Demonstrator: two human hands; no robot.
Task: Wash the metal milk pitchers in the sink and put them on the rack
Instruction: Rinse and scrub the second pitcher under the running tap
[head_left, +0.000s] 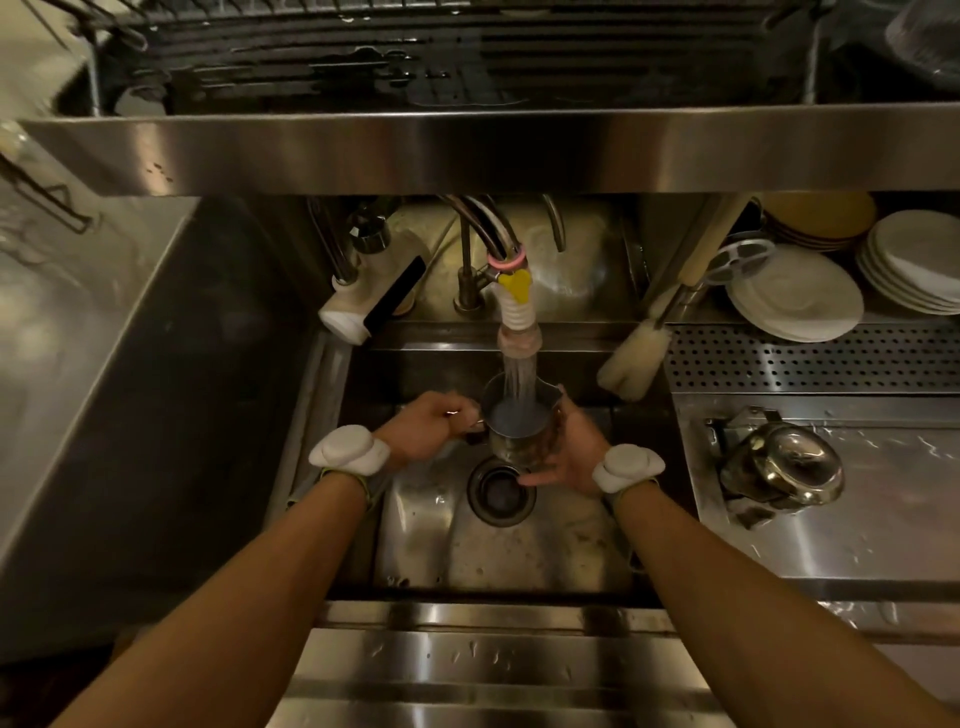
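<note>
Two bare forearms reach out from the near edge over the steel sink (415, 525), each wrist wrapped in a pale padded band.

Off to the left of the hands runs a wet stretch of steel tabletop (78, 322), dark and streaked with water. Next comes the left hand (431, 423), curled closed around the handle of the milk pitcher (519, 431). That pitcher is held upright in the air over the basin, between both hands, with its mouth directly under the faucet (517, 322). Water pours from the ribbed white nozzle straight into it, and the inside looks bluish and partly filled. Below the pitcher, nearer the person than the hands, sits the round drain (501, 493) in the basin floor.

The right hand (571, 449) lies against the pitcher's right side, palm on the metal wall and fingers spread downward, cupping it rather than clenching it.

Beyond the right hand a pale bottle brush (634, 358) leans at the sink's far right corner. Further right, on the tabletop beside the basin, a shiny metal vessel (779, 462) lies tipped on its side; whether it is another pitcher I cannot tell. Behind it is a perforated drain panel (810, 358), and past that stand stacked white plates (795, 299).

Above everything, beyond the hands, a steel shelf edge carries the dark wire rack (441, 57).
</note>
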